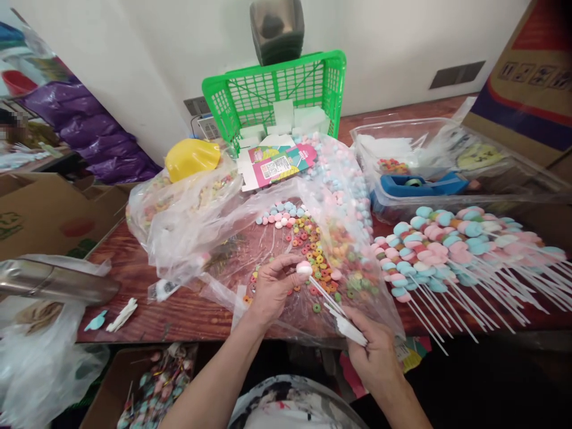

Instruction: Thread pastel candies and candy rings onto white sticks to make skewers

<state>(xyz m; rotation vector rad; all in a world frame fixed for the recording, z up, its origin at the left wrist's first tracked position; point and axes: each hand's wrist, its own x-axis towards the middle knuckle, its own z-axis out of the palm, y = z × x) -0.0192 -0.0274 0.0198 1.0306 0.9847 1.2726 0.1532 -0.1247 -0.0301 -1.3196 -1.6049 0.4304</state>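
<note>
My left hand [276,290] pinches a pale pink and white marshmallow [304,269] between thumb and fingertips. The tip of a thin white stick [322,292] meets the marshmallow; whether it has gone in, I cannot tell. Closed around a bundle of white sticks [347,326] is my right hand [373,348], at the table's front edge. Beneath the hands, a clear plastic sheet [232,262] carries colourful ring-shaped pieces [315,253] and a patch of pink, white and blue marshmallows [281,214]. To the right lie many skewers of marshmallows [447,238], sticks pointing toward me.
A green basket [273,77] stands at the back with cards before it. At right are a clear bin [402,128] and a blue tape dispenser [420,185]. A steel flask [58,280] lies left. Below sits a box of skewers [161,381].
</note>
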